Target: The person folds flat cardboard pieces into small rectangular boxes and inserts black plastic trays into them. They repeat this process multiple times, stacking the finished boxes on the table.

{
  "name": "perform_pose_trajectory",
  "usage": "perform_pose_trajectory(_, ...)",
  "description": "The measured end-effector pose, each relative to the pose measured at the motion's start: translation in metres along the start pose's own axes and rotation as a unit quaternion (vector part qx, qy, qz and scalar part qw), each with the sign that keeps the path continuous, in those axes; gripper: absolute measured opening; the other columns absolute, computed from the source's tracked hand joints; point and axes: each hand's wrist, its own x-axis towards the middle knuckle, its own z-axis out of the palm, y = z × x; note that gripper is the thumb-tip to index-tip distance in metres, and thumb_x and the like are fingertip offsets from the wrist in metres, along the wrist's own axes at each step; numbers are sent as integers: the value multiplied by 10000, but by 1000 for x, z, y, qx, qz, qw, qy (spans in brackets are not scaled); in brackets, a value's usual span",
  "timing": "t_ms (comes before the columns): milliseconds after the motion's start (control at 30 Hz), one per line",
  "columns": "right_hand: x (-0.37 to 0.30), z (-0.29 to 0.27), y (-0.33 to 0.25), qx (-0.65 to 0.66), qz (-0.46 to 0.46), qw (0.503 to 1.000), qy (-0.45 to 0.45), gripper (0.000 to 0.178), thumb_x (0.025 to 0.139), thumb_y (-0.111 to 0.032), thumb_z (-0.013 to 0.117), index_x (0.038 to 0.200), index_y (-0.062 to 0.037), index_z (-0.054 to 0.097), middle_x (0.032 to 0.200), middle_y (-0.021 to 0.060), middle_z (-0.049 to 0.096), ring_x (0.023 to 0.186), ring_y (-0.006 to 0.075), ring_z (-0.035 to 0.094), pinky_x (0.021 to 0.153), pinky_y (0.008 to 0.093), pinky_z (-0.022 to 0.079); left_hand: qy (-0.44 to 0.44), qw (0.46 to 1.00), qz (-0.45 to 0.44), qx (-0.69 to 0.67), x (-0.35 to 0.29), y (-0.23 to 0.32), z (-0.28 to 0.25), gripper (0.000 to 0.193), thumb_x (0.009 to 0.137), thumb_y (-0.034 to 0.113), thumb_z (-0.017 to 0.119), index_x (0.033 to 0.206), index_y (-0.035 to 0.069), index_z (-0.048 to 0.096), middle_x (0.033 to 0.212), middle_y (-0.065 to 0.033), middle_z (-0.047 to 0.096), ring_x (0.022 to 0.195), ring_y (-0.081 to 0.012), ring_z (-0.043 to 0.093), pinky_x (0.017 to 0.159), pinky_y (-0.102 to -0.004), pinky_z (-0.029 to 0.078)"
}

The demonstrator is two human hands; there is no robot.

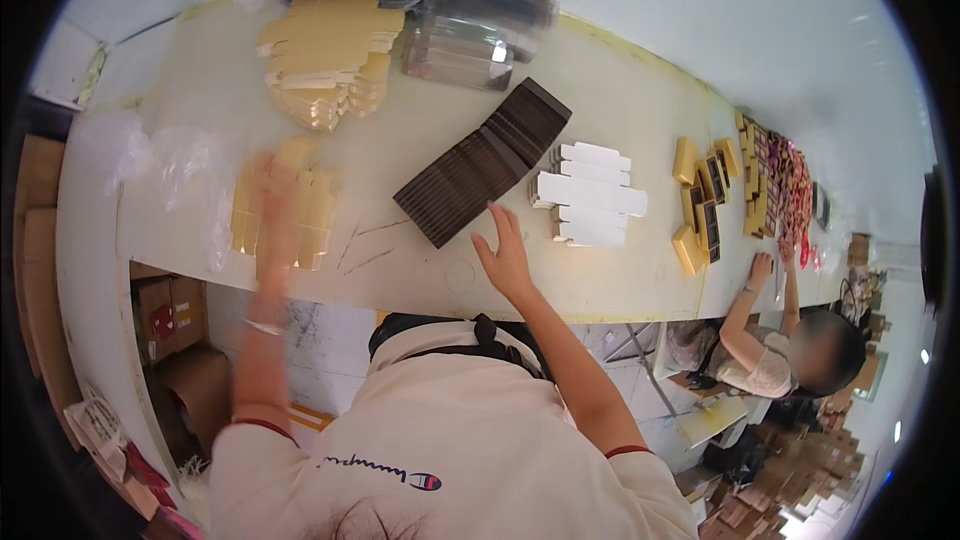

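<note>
My left hand [270,185], smeared by motion, is over a pile of flat gold carton blanks [308,220] on the left of the table. Whether its fingers grip a blank cannot be made out. My right hand [506,258] is open, its fingers apart and nothing in them. Its fingertips come close to the near edge of a long, slanting row of dark brown ribbed trays or inserts [455,185]; I cannot tell whether they touch. Right of the row lies a stack of flat white carton blanks [595,195]. Farther back is a larger pile of gold blanks [335,45].
Clear film [190,175] lies at the table's left. Plastic-wrapped dark packs [465,40] stand at the back. Several gold boxes [686,160], some with dark insides, sit to the right. Beyond them a co-worker [765,340] handles reddish items [790,185]. Brown cartons [170,315] fill a shelf below.
</note>
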Motion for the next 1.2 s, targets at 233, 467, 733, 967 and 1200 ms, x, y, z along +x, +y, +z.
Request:
perform_pose_trajectory(233, 87, 8, 31, -180, 20, 978, 103, 582, 835, -307, 669, 1268, 31, 478, 1306, 274, 420, 1185, 427, 428, 992, 472, 370, -209, 816, -452, -292, -119, 13, 148, 792, 818, 599, 610, 1405, 130, 360, 1393, -111, 385, 1261, -245, 372, 1030, -505, 285)
perform_pose_trajectory(467, 59, 8, 9, -188, 142, 972, -5, 678, 803, -513, 654, 1163, 50, 539, 1098, 233, 550, 1013, 402, 539, 832, 474, 453, -243, 834, -433, -240, -99, 31, 136, 821, 795, 592, 638, 1390, 94, 372, 1346, -89, 464, 1243, -241, 414, 1033, -450, 280)
perform_pose_trajectory(733, 0, 40, 24, 92, 293, 936, -173, 790, 754, -590, 685, 1126, 94, 551, 1088, 251, 624, 999, 351, 619, 864, 414, 484, -275, 917, -272, -100, -105, -2, 100, 714, 799, 291, 746, 1336, 20, 363, 1213, -138, 547, 1073, -216, 546, 949, -327, 417)
perform_pose_trajectory(967, 9, -18, 2, 471, 292, 817, -161, 802, 831, -633, 574, 1360, -46, 437, 1259, 89, 552, 1123, 202, 537, 940, 379, 442, -293, 952, 46, 80, -93, 142, 97, 751, 710, 218, 803, 1273, 3, 354, 1125, -207, 562, 1033, -305, 583, 910, -376, 459)
perform_pose_trajectory(1200, 123, -193, 94, 620, 183, 762, -35, 775, 882, -745, 255, 1124, -77, 564, 1004, 51, 621, 920, 162, 548, 844, 337, 405, -249, 865, 401, 170, -76, 341, 273, 721, 693, 229, 794, 1274, 25, 419, 1138, -184, 569, 1035, -369, 574, 856, -414, 480)
